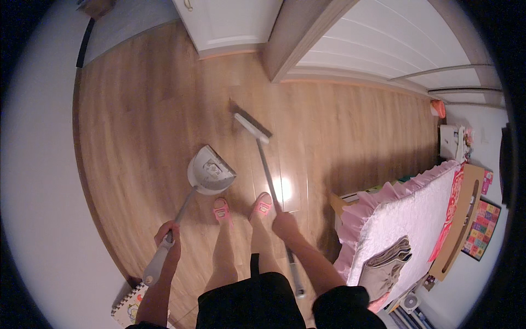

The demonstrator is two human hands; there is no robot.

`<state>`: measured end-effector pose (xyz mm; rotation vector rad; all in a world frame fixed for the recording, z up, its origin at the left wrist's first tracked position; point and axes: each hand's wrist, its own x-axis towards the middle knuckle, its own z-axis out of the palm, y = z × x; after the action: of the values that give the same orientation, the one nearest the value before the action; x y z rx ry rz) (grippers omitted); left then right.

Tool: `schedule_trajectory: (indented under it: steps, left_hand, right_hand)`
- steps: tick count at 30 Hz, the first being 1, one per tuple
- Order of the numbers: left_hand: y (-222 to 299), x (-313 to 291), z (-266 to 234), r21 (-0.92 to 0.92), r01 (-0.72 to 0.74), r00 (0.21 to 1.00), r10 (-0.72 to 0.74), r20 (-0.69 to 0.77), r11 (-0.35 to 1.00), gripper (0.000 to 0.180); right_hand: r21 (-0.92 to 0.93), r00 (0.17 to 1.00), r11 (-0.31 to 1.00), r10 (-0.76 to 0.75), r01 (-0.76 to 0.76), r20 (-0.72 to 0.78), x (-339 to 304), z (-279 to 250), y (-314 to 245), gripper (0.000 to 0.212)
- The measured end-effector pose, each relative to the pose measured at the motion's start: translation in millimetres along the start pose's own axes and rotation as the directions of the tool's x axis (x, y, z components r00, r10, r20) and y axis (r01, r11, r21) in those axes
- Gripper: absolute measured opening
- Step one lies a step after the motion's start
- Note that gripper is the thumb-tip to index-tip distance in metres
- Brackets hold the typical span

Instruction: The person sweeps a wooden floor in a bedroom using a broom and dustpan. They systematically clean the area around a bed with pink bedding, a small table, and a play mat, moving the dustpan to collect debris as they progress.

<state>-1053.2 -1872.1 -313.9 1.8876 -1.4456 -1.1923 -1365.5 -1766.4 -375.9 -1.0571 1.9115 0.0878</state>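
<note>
Across the wood floor (142, 126), your broom (269, 175) reaches toward 12 o'clock, with the dustpan (204, 176) near 11. Your right hand (285, 225) is wrapped around the broom's handle, your left hand (173, 248) around the dustpan's.

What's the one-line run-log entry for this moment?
left hand: holds dustpan | right hand: holds broom | broom head: apart from dustpan | folded brown garment: on bed
</note>
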Motion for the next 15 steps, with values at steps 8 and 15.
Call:
schedule_trajectory:
  steps: [8, 15]
  left_hand:
    - [1.5, 0.2, -6.7, -0.051, 0.081, 0.996, -0.083, -0.044, 0.995, 0.011]
    - [-28.6, -13.5, -15.1, -0.125, 0.045, 0.99, -0.061, -0.129, 0.991, 0.013]
  right_hand:
    - [0.381, 0.976, 0.921, -0.152, 0.083, 0.155, -46.2, 32.5, -29.4, 0.057]
    - [-0.114, 0.981, 0.976, -0.179, 0.186, 0.072, 8.4, -26.9, -66.0, 0.041]
